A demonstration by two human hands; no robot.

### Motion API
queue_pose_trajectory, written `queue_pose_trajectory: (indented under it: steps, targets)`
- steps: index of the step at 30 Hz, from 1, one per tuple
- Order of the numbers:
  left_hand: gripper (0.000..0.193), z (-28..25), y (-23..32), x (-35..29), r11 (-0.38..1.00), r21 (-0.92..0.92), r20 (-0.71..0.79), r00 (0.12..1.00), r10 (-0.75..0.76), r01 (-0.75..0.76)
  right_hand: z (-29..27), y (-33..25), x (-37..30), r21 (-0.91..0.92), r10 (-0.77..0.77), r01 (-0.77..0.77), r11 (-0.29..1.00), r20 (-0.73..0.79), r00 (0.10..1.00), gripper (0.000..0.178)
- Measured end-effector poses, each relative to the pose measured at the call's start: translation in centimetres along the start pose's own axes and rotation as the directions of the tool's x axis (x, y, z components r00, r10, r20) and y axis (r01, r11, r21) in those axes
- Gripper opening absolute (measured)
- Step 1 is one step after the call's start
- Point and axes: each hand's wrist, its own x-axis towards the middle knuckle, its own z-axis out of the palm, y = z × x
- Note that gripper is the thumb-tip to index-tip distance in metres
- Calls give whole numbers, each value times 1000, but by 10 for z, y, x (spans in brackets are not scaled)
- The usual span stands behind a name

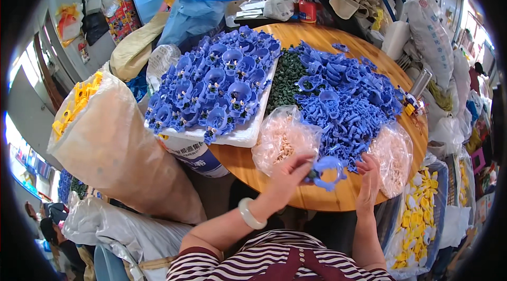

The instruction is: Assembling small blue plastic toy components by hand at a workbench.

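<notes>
My left hand (292, 173) pinches a blue plastic ring-shaped piece (331, 171) above the near edge of the round wooden table (248, 181). A dark part shows at the piece's left end, partly hidden by my fingers. Just right of it, my right hand (368, 176) is raised with its fingers stretched, by the edge of a heap of blue plastic parts (348, 106). No object shows in it. Beside my left hand lies a clear bag of small pale pink parts (285, 138); a second bag of pink parts (393, 157) is beyond my right hand.
A white foam tray (240, 137) bears many blue assembled pieces (216, 80). Dark green small parts (285, 77) lie between tray and heap. A tall sack of yellow parts (121, 138) stands left; a bin of yellow and white parts (420, 217) stands right.
</notes>
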Motion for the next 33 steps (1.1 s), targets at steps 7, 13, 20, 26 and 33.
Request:
queue_pose_trajectory:
  steps: [7, 13, 20, 26, 33]
  targets:
    - [27, -75, 132, 43, 900, 251, -158, 902, 403, -358, 3, 29, -9, -38, 78, -78, 996, -12, 997, 40]
    - [24, -175, 216, 126, 406, 843, -121, 611, 782, -352, 7, 40, -8, -88, 54, -54, 995, 5, 999, 26]
    - [30, -220, 222, 186, -346, 930, 362, 469, 806, -124, 7, 36, -7, 64, 199, -199, 978, 13, 980, 23]
    - [41, -227, 204, 189, -480, 868, 450, 617, 646, -131, 7, 40, -6, -4, 205, -205, 979, 42, 978, 20]
    - [45, -217, 204, 165, -418, 900, 382, 677, 629, -119, 7, 41, -4, -7, 173, -173, 985, 70, 982, 18]
